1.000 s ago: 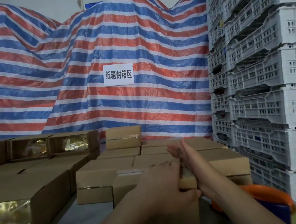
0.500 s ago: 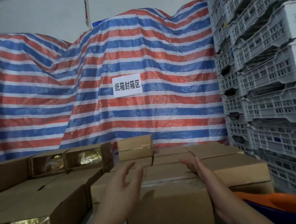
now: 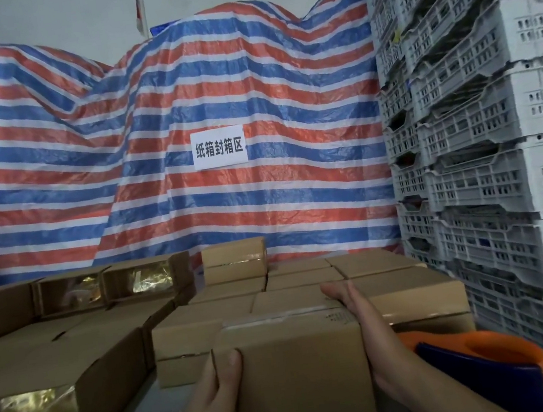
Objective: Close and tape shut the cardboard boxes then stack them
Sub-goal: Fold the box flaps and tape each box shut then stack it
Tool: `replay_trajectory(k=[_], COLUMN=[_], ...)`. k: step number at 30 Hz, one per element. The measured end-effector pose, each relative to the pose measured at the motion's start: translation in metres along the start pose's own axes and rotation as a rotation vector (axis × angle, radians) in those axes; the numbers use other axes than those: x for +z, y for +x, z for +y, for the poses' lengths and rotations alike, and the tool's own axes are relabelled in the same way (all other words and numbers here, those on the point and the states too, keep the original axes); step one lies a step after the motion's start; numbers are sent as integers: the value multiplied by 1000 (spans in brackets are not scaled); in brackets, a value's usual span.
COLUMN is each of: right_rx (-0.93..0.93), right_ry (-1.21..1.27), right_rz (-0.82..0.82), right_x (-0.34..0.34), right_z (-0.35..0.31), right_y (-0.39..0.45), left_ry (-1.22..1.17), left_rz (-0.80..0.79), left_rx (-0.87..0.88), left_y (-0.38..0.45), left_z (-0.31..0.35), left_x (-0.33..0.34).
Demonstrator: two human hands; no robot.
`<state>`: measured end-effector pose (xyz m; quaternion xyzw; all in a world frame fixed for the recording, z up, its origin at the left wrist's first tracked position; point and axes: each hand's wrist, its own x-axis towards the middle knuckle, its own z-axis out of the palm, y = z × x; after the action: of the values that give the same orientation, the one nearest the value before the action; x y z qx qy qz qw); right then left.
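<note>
A closed brown cardboard box (image 3: 302,371) with clear tape across its top stands right in front of me. My left hand (image 3: 217,385) grips its left side, thumb on the front face. Along the right side of the same box lies my right hand (image 3: 357,319), pressed flat with the fingers pointing away. Behind it sit rows of taped boxes (image 3: 300,278), one small box (image 3: 234,261) stacked on top at the back. Open boxes (image 3: 46,391) with gold foil inside lie at the left.
An orange and blue tape dispenser (image 3: 484,364) sits at the lower right beside my right forearm. Tall stacks of white plastic crates (image 3: 483,143) wall off the right. A red, white and blue striped tarp (image 3: 152,152) with a white sign (image 3: 219,147) hangs behind.
The box has come upright in front of me. My left hand went from hovering open near the box to gripping its left side. My right hand stays along the right side.
</note>
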<state>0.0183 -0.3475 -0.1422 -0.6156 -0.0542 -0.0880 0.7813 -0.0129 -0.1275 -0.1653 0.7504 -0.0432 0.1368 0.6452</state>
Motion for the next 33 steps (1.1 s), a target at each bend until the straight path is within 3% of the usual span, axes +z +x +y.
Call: replay_trajectory(k=[11,18,22,26,29,33], right_rx=[18,216,143,-8,-150,-323], right_ry=[-5,-12,-149,-433,-492,-448], right_rz=[74,216,143,-119,-53,93], right_x=[9,9,-1,-5,4,17], right_z=[-1,14,21,17,9,-32], right_y=[-15,-36,-44,-64,-69,-54], left_ry=[45,38,38,27,-50,-80], left_rz=[-62,-114,-105,-98,-65,-36], left_rx=[51,52,32,6,-51,59], left_y=[-4,-5,-4,-6,-5,9], left_z=[-3,-6,-4,-1,6,46], left_x=[-4,-8,-9,-10,-9,-10])
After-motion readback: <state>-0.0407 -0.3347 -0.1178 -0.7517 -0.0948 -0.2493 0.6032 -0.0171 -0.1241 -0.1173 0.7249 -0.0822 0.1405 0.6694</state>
